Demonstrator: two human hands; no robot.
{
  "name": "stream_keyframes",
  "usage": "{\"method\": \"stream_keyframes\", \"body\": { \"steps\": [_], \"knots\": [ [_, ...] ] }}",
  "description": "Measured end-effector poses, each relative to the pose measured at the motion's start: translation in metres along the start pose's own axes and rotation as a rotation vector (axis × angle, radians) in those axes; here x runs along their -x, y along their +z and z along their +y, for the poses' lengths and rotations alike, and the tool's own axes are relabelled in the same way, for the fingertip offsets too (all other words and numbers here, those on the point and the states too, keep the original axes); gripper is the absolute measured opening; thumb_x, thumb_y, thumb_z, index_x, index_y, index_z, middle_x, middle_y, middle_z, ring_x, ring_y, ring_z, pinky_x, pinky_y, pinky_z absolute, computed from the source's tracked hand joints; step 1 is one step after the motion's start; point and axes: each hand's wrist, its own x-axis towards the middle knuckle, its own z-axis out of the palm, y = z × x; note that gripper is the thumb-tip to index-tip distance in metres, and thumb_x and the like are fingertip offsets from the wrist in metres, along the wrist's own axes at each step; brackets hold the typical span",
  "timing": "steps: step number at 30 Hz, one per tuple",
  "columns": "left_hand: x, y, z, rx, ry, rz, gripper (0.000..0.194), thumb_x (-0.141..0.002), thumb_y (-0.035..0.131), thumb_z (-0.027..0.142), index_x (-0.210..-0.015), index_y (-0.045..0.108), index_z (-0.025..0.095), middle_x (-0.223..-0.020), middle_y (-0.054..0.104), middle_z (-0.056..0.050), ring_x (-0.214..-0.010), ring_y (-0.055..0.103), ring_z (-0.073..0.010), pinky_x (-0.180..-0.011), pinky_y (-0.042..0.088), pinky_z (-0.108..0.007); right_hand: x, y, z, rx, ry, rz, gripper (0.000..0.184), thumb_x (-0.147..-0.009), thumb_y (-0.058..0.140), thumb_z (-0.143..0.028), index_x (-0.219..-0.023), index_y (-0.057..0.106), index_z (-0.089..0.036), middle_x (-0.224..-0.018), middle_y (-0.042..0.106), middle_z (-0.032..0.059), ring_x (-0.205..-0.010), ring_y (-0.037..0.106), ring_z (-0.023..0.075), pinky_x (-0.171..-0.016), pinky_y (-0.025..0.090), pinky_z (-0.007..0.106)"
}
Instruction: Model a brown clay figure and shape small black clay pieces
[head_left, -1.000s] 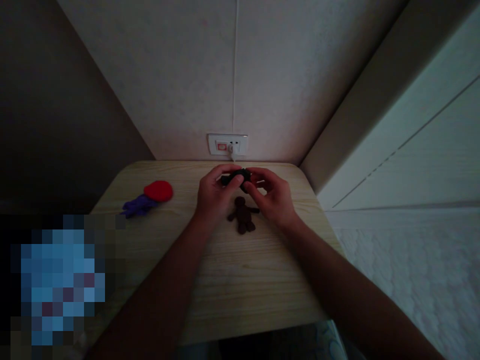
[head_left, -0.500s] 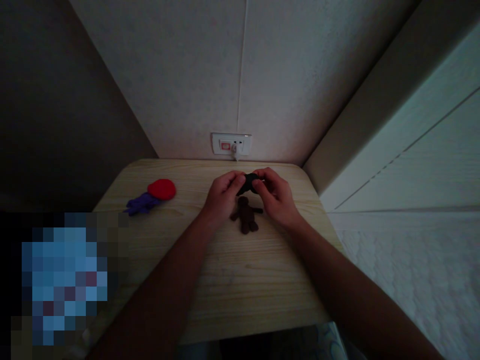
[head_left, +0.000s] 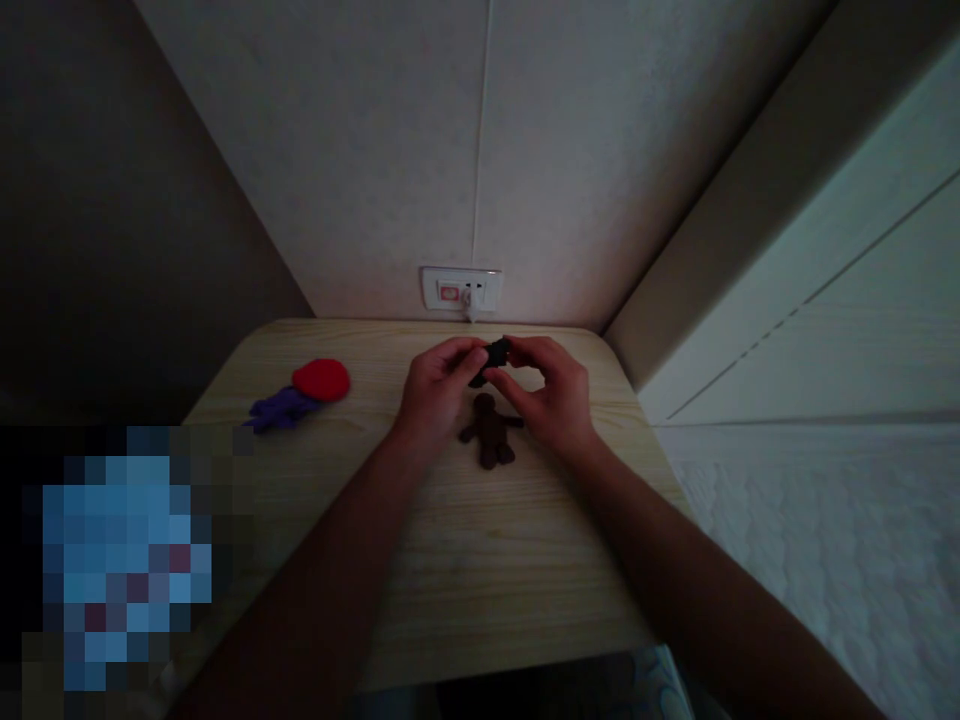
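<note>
Near the back of the wooden table top, a lump of black modelling clay (head_left: 495, 354) is between my two hands. My left hand (head_left: 441, 385) pinches its left side with thumb and fingers. The thumb and forefinger of my right hand (head_left: 553, 390) close on its right side. Just below, a small brown clay figure (head_left: 492, 432) with a round head, arms and stubby legs lies flat on the table. Its right arm reaches close to my right hand. The clay seems raised off the surface, though its underside is partly hidden.
A flat red clay disc (head_left: 322, 380) lies at the left, touching a purple clay piece (head_left: 281, 410). The wooden table (head_left: 480, 570) meets a wall with a power socket (head_left: 461, 290). A pale panel (head_left: 825, 330) rises at the right. The lower left is pixelated.
The black clay has turned and tilts up to the right between my fingers. My right thumb has shifted left and lower, and the right hand has opened a wider gap between thumb and forefinger.
</note>
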Motion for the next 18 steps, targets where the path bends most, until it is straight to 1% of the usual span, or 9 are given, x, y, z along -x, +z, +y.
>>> {"method": "stream_keyframes", "body": {
  "steps": [2,4,7,9,11,14,15,18],
  "knots": [
    [-0.001,-0.001,0.0,0.029,-0.016,-0.034,0.022,-0.074,0.088,0.034,-0.088,0.08,0.02,-0.089,0.077,-0.002,-0.085,0.068,-0.0166,-0.083,0.05,-0.028,0.0,0.0,-0.001,-0.036,0.023,-0.007,0.033,-0.087,0.082,-0.039,-0.115,0.076,-0.023,-0.1,0.077,0.0073,-0.086,0.071,0.0207,-0.081,0.061,0.038],
    [-0.001,-0.002,0.001,0.059,-0.04,-0.067,0.02,-0.073,0.087,0.032,-0.087,0.079,0.02,-0.088,0.076,-0.002,-0.085,0.067,-0.016,-0.083,0.05,-0.028,0.0,0.0,-0.002,-0.061,0.044,-0.011,0.028,-0.088,0.081,-0.038,-0.112,0.078,-0.023,-0.102,0.078,0.0074,-0.087,0.072,0.0208,-0.082,0.063,0.038],
    [0.0,-0.002,0.004,0.127,-0.132,-0.107,0.019,-0.071,0.086,0.029,-0.085,0.078,0.019,-0.088,0.074,-0.001,-0.082,0.066,-0.0149,-0.08,0.05,-0.027,0.0,0.0,-0.003,-0.069,0.045,-0.021,0.019,-0.087,0.08,-0.032,-0.105,0.079,-0.023,-0.102,0.079,0.007,-0.086,0.073,0.0204,-0.082,0.063,0.038],
    [0.001,0.0,0.007,0.165,-0.188,-0.112,0.019,-0.069,0.085,0.026,-0.084,0.076,0.018,-0.088,0.073,-0.002,-0.081,0.066,-0.0149,-0.077,0.05,-0.027,0.001,0.001,-0.003,-0.093,0.066,-0.009,0.017,-0.087,0.078,-0.029,-0.103,0.078,-0.023,-0.101,0.079,0.0067,-0.086,0.074,0.0202,-0.082,0.064,0.039],
    [0.002,0.001,0.008,0.156,-0.196,-0.085,0.025,-0.067,0.084,0.023,-0.09,0.076,0.018,-0.093,0.073,-0.002,-0.083,0.067,-0.0154,-0.077,0.051,-0.028,0.002,0.003,-0.002,-0.159,0.117,0.037,0.019,-0.086,0.078,-0.027,-0.104,0.076,-0.023,-0.099,0.079,0.0059,-0.086,0.075,0.0202,-0.085,0.065,0.039],
    [0.003,0.001,0.009,0.081,-0.154,-0.048,0.039,-0.065,0.088,0.022,-0.101,0.072,0.019,-0.108,0.074,-0.004,-0.088,0.069,-0.0161,-0.08,0.054,-0.03,0.002,0.007,-0.002,-0.317,0.219,0.111,0.021,-0.083,0.08,-0.028,-0.102,0.072,-0.024,-0.098,0.078,0.0044,-0.091,0.076,0.02,-0.088,0.065,0.039],
    [0.003,0.001,0.009,0.053,-0.139,-0.059,0.044,-0.064,0.09,0.022,-0.103,0.072,0.019,-0.112,0.074,-0.005,-0.09,0.069,-0.0169,-0.082,0.055,-0.031,0.002,0.008,-0.003,-0.367,0.249,0.129,0.021,-0.083,0.08,-0.029,-0.101,0.07,-0.024,-0.098,0.077,0.004,-0.092,0.077,0.0198,-0.088,0.066,0.038],
    [0.003,0.001,0.01,-0.018,-0.107,-0.148,0.056,-0.06,0.094,0.022,-0.111,0.073,0.019,-0.121,0.075,-0.009,-0.101,0.071,-0.0221,-0.089,0.058,-0.037,0.0,0.01,-0.005,-0.451,0.308,0.179,0.022,-0.083,0.079,-0.03,-0.099,0.065,-0.026,-0.095,0.076,0.0027,-0.092,0.076,0.0195,-0.085,0.066,0.036]
  ]
}}
